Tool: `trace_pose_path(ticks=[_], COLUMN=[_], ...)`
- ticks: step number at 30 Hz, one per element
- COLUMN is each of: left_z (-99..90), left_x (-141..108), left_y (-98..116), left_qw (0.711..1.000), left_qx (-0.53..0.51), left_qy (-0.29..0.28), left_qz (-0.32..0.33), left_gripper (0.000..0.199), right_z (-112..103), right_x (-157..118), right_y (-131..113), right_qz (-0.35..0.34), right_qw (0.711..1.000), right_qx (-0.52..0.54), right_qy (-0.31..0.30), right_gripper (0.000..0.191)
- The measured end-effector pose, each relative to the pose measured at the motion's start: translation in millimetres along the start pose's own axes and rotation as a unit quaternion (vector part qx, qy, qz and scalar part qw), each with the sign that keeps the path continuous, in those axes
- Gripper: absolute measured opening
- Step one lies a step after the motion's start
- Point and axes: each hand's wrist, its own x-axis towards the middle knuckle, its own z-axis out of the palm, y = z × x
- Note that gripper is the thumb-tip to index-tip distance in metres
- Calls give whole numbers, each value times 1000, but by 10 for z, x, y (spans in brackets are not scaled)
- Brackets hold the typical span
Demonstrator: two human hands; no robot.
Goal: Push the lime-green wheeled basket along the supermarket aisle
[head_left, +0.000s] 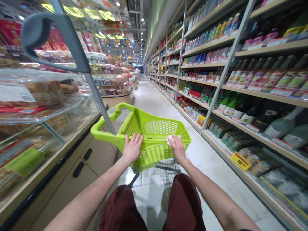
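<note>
1. While our left hand (132,148) lies with fingers spread over the near rim of the green cart basket (156,150), we cannot tell whether it grips.
2. Our right hand (178,148) clutches a white wad (171,139) at that same rim.
3. Far beyond and above our left hand, we read yellow "ULK" on a lit sign (88,13).
4. Right of our right hand, the shelving (225,69) bears a yellow price tag (241,161) with a large "15"; its bottles' (264,72) labels are too blurred to read.
5. Just left of our left hand, a gray pole (98,96) with a looped handle (77,51) rises, partly hiding the wooden-fronted bench (64,192).
6. Below our hands, we see our dark red trousers (185,199).
</note>
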Motion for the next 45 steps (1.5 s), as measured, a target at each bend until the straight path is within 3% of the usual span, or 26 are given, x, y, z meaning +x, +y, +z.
trace_pose_path(ticks=[4, 6, 8, 12, 15, 19, 21, 23, 28, 30, 32, 39, 42, 45], left_z=[6, 21, 31, -27, -148, -287, -307, -301, -277, -273, -268, -236, -227, -229], left_x=[62, 114, 170, 192, 61, -140, -151, -97, 50, 55, 50, 111, 141, 148], left_y=[2, 41, 95, 75, -232, -850, -1054, -1126, -987, -930, -897, -859, -859, -865], left_qw=[1000, 1000, 999, 997, 992, 985, 983, 985, 986, 986, 986, 987, 988, 989], left_qx=[-19, -27, -35, -67, -86, -51, -36, -32, -42, -46, -50, -57, -54, -43], left_qy=[-8, -12, -12, 2, 47, 145, 149, 133, 123, 129, 131, 124, 114, 111], left_qz=[3, 1, -3, 44, 74, -71, -101, -104, -105, -96, -90, -86, -86, -85], left_gripper=[60, 60, 61, 60, 49, 37, 38, 36, 31, 33, 35, 42, 44, 45], right_z=[-65, 21, 170, 441, 484, 477, 509, 542, 513, 507, 560, 925, 813, 610], right_x=[72, 199, 363, 630, 665, 634, 691, 804, 1049, 1028, 917, 237, 318, 715], right_y=[485, 484, 225, -489, -505, -27, -19, -303, -1481, -1702, -1689, -1069, -1083, -1234], right_qz=[63, 105, 94, -40, -64, 37, 69, 51, -38, -88, -137, -249, -233, -183], right_qw=[998, 993, 994, 994, 992, 994, 991, 988, 973, 969, 968, 953, 954, 962], right_qx=[-22, -13, 18, 101, 111, 90, 102, 139, 226, 225, 205, 143, 172, 204], right_qy=[17, 46, 56, 20, 3, 43, 56, 46, 40, 42, 36, -94, -72, 4], right_gripper=[48, 45, 45, 51, 52, 42, 39, 41, 54, 52, 47, 33, 35, 38])
